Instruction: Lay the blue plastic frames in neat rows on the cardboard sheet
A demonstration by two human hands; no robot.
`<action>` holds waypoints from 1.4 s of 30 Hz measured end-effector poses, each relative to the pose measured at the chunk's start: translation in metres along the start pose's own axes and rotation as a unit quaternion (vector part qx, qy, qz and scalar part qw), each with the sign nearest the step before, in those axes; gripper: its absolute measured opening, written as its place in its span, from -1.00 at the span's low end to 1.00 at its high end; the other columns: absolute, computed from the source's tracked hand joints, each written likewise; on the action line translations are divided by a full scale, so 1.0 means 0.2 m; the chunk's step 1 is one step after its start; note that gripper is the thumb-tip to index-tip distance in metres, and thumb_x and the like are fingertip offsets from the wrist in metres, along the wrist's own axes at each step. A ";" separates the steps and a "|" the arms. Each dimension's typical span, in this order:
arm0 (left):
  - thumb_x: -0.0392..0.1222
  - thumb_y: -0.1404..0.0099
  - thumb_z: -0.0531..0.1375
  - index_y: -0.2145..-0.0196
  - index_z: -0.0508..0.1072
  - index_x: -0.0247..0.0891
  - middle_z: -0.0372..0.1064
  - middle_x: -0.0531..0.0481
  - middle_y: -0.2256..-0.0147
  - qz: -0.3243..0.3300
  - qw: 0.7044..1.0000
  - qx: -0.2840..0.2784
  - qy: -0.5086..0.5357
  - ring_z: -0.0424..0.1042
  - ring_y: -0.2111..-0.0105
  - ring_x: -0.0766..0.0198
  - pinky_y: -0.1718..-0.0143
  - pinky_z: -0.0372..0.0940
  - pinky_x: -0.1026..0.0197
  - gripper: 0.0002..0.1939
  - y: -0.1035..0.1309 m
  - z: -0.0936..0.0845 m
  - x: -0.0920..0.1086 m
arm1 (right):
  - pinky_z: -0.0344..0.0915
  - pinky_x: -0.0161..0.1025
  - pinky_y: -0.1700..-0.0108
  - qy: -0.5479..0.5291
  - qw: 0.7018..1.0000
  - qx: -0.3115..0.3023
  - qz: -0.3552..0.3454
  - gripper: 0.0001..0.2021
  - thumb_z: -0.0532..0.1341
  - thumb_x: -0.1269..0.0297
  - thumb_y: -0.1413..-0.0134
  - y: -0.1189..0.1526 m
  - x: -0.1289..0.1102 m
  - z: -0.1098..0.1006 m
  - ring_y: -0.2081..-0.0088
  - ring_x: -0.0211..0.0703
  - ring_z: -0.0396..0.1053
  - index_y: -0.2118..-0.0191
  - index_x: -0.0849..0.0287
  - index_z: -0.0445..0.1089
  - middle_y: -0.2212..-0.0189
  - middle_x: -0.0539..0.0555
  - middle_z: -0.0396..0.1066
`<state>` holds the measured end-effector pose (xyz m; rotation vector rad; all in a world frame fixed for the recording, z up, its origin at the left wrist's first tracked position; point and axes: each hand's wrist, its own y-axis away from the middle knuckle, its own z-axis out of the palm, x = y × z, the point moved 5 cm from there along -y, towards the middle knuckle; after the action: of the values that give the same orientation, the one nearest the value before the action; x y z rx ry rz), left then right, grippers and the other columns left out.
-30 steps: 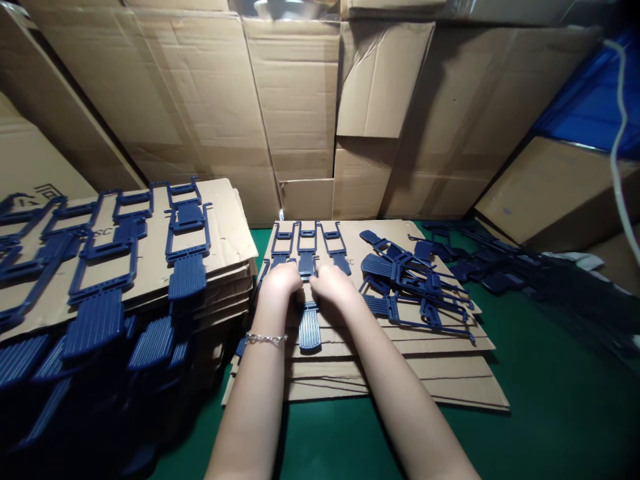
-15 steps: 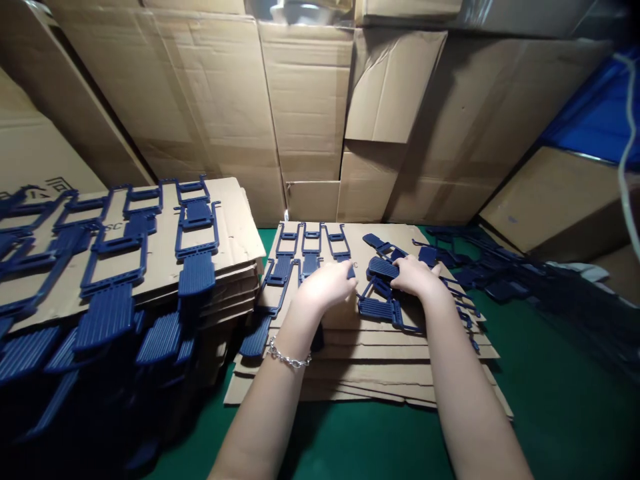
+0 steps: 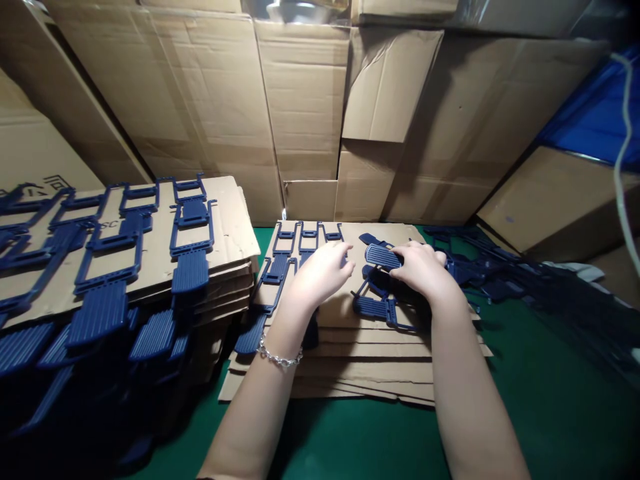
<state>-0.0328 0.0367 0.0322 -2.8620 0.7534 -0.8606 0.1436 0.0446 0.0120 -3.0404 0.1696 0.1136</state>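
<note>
Centrally, cardboard stack (image 3: pixel 350 347) lay on green table (image 3: pixel 525 413); row of blue plastic parts (image 3: pixel 295 257) lined its far edge. My right hand (image 3: pixel 425 270) gripped ribbed blue piece (image 3: pixel 383 256) above loose pile (image 3: pixel 380 303); my left hand (image 3: pixel 323 273) rested loosely open, pressing on cardboard beside row.

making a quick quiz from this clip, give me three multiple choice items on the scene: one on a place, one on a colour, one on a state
1. Where does the right hand work?
A. at the loose pile of plastic parts on the middle cardboard stack
B. on the tall left stack
C. on the bare green mat

2. What colour are the plastic parts?
A. red
B. dark blue
C. white

3. How do the parts beside the left hand lie?
A. heaped in a tangle
B. standing upright
C. flat, side by side in a row

Answers: 1 A, its fingers hold a ribbed part at that pile. 2 B, every part is dark blue. 3 C, their frames lie parallel on the cardboard.
</note>
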 end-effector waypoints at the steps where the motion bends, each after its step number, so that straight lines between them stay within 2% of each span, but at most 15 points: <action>1: -0.17 -0.23 0.02 -0.06 0.24 -0.25 0.20 -0.11 -0.04 0.024 1.000 0.012 0.000 0.18 -0.05 0.17 -0.07 0.09 0.16 -0.57 0.00 0.00 0.01 | 0.03 -0.07 0.12 0.000 1.000 0.018 -0.014 -0.67 0.17 0.30 0.06 0.03 -0.03 -0.04 0.10 0.06 0.14 0.10 0.07 0.39 0.13 0.15 0.26; 5: -0.20 -0.08 0.18 -0.16 0.09 -0.13 -0.18 -0.10 -0.23 0.089 0.996 0.003 -0.024 -0.17 -0.22 0.08 -0.17 -0.07 0.04 -0.33 0.02 0.04 0.06 | -0.03 -0.04 0.05 0.003 0.989 0.087 -0.116 -0.63 0.12 0.40 0.02 0.17 -0.21 -0.13 0.08 0.03 0.10 0.03 0.13 0.33 0.08 0.16 0.25; 8: -0.34 -0.07 0.13 -0.18 0.02 -0.20 0.06 -0.16 -0.15 0.079 0.994 0.020 -0.079 0.02 -0.16 0.08 -0.15 -0.07 -0.05 -0.29 0.01 0.06 0.05 | -0.03 -0.05 0.00 0.001 0.973 0.117 -0.199 -0.62 0.05 0.47 -0.03 0.24 -0.35 -0.12 0.07 0.01 0.10 -0.01 0.24 0.29 0.05 0.21 0.24; 10: -0.40 -0.10 0.06 -0.15 0.06 -0.27 0.25 -0.15 -0.02 0.081 0.990 0.048 -0.100 0.21 -0.03 0.13 -0.09 0.05 0.02 -0.37 0.01 0.05 0.03 | -0.07 -0.02 -0.05 -0.003 0.965 0.136 -0.226 -0.64 0.00 0.50 -0.06 0.26 -0.41 -0.11 0.04 0.01 0.10 0.01 0.28 0.30 0.04 0.23 0.23; 12: -0.39 -0.11 0.03 -0.11 0.11 -0.30 0.32 -0.15 0.04 0.074 0.989 0.068 -0.109 0.30 0.05 0.15 0.02 0.17 0.13 -0.43 0.00 0.03 0.01 | -0.17 0.08 -0.12 -0.013 0.958 0.167 -0.232 -0.64 -0.01 0.51 -0.07 0.27 -0.44 -0.11 -0.03 0.02 0.06 0.00 0.26 0.27 -0.03 0.23 0.17; 14: -0.37 -0.11 0.03 -0.06 0.18 -0.26 0.36 -0.13 0.09 0.030 0.989 0.081 -0.120 0.35 0.11 0.14 0.15 0.24 0.20 -0.49 0.00 -0.02 -0.04 | -0.30 0.18 -0.14 -0.028 0.951 0.208 -0.226 -0.59 0.00 0.46 -0.08 0.27 -0.45 -0.12 -0.12 0.04 -0.04 -0.08 0.19 0.20 -0.15 0.20 0.02; 17: -0.32 -0.10 0.03 0.08 0.30 -0.18 0.41 -0.09 0.21 -0.109 0.980 0.096 -0.139 0.40 0.22 0.09 0.29 0.26 0.19 -0.61 0.02 -0.12 -0.15 | -0.36 0.24 -0.15 -0.054 0.950 0.252 -0.175 -0.52 -0.01 0.37 -0.12 0.26 -0.45 -0.12 -0.20 0.06 -0.18 -0.18 0.14 0.06 -0.24 0.17 -0.23; 19: -0.26 -0.11 0.02 0.13 0.33 -0.17 0.42 -0.12 0.24 -0.191 0.965 0.110 -0.139 0.40 0.24 0.03 0.32 0.26 0.15 -0.67 0.05 -0.19 -0.22 | -0.36 0.27 -0.14 -0.065 0.964 0.224 -0.126 -0.47 -0.01 0.29 -0.13 0.23 -0.44 -0.08 -0.22 0.10 -0.25 -0.23 0.17 -0.03 -0.25 0.20 -0.32; 21: -0.18 -0.12 0.01 0.14 0.33 -0.15 0.42 -0.15 0.24 -0.235 0.955 0.127 -0.125 0.39 0.25 -0.02 0.35 0.25 0.11 -0.68 0.08 -0.24 -0.26 | -0.37 0.32 -0.11 -0.070 0.985 0.129 -0.088 -0.41 0.01 0.14 -0.13 0.17 -0.41 0.01 -0.23 0.18 -0.35 -0.26 0.15 -0.09 -0.26 0.22 -0.38; 24: -0.15 -0.11 0.00 0.19 0.34 -0.13 0.42 -0.13 0.28 -0.252 0.952 0.137 -0.109 0.39 0.29 -0.03 0.39 0.25 0.10 -0.71 0.10 -0.26 -0.26 | -0.45 0.36 -0.08 -0.077 0.995 -0.046 -0.049 -0.37 -0.06 -0.09 -0.12 0.07 -0.34 0.20 -0.23 0.29 -0.48 -0.26 0.03 -0.09 -0.26 0.20 -0.39; 27: -0.18 -0.09 0.00 0.22 0.34 -0.12 0.42 -0.10 0.28 -0.225 0.960 0.127 -0.109 0.39 0.28 -0.03 0.40 0.24 0.10 -0.72 0.10 -0.24 -0.21 | -0.54 0.40 -0.03 -0.085 0.988 -0.125 -0.024 -0.44 -0.11 -0.15 -0.10 0.00 -0.26 0.32 -0.21 0.35 -0.56 -0.21 -0.16 0.00 -0.27 0.07 -0.39; 30: -0.20 -0.09 -0.01 0.22 0.34 -0.14 0.42 -0.10 0.26 -0.204 0.963 0.129 -0.117 0.39 0.26 -0.02 0.36 0.24 0.10 -0.72 0.09 -0.22 -0.18 | -0.56 0.42 -0.01 -0.078 0.983 -0.166 -0.011 -0.44 -0.04 -0.17 -0.03 -0.04 -0.22 0.40 -0.19 0.43 -0.57 -0.16 -0.20 0.10 -0.26 0.04 -0.36; 33: -0.20 -0.09 -0.01 0.24 0.34 -0.17 0.43 -0.13 0.28 -0.206 0.961 0.128 -0.133 0.40 0.28 -0.02 0.33 0.24 0.09 -0.73 0.08 -0.19 -0.18 | -0.47 0.41 -0.03 -0.081 0.979 -0.186 -0.002 -0.43 0.02 -0.08 -0.01 -0.06 -0.22 0.45 -0.20 0.43 -0.53 -0.17 -0.16 0.07 -0.26 0.07 -0.34; 37: -0.18 -0.13 -0.01 0.15 0.34 -0.18 0.42 -0.16 0.26 -0.201 0.964 0.118 -0.127 0.40 0.26 -0.03 0.32 0.25 0.09 -0.68 0.08 -0.18 -0.20 | -0.37 0.41 -0.03 -0.084 0.981 -0.175 0.007 -0.49 -0.02 -0.01 -0.04 -0.07 -0.20 0.46 -0.20 0.42 -0.42 -0.16 -0.18 0.08 -0.25 0.02 -0.27; 42: -0.18 -0.14 0.03 -0.10 0.15 -0.16 0.40 -0.15 0.15 -0.204 0.967 0.120 -0.092 0.39 0.19 -0.01 0.26 0.24 0.10 -0.47 0.09 -0.18 -0.20 | -0.32 0.37 -0.06 -0.071 0.987 -0.144 0.014 -0.48 -0.05 0.08 -0.05 -0.12 -0.10 0.45 -0.20 0.36 -0.29 -0.17 -0.10 0.10 -0.24 0.08 -0.19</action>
<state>-0.0881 0.0431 0.0398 -2.8565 0.0329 -0.6476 0.1212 0.0784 -0.0735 -3.3003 0.2025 0.3897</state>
